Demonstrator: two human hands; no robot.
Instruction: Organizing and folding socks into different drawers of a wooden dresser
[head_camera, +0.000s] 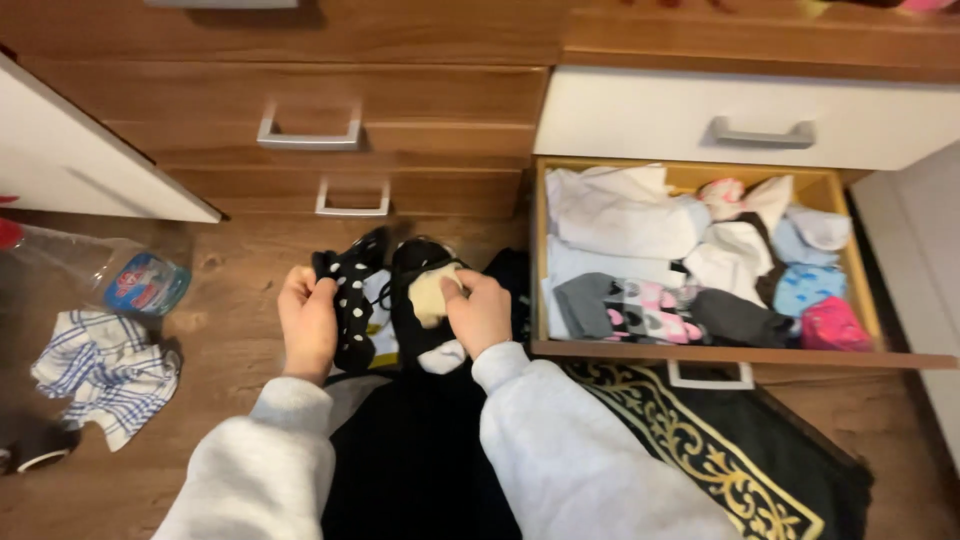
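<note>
The left hand is closed around a black sock with white dots, fingers wrapped over its left edge. That sock's long axis runs from about 12 to 6 o'clock, its upper end sticking out above the knuckles and its lower end hanging toward the lap. The right hand sits just beside it at 3 o'clock, thumb and fingertips pinching a black sock with a pale beige patch. This second sock also lies roughly upright, 12 to 6 o'clock, with a white toe or heel showing at its bottom end. The two socks lie side by side between the hands, near each other and possibly touching along their inner edges; I cannot tell for certain. Both forearms wear light grey sleeves and come in from 6 o'clock over a dark lap.

At 2 to 3 o'clock from the right hand stands an open drawer, its wooden front edge near the right wrist, so the right hand is clearly the nearer one to it. It is packed with folded socks and small garments in white, grey, pale blue and pink. Above it is a shut white drawer with a metal handle. At 12 o'clock from the hands are brown wooden drawers, closed.

Well apart at 9 o'clock, on the wooden floor, lie a clear plastic bottle and a blue-and-white checked cloth. A black rug with gold ornament lies at 5 o'clock.
</note>
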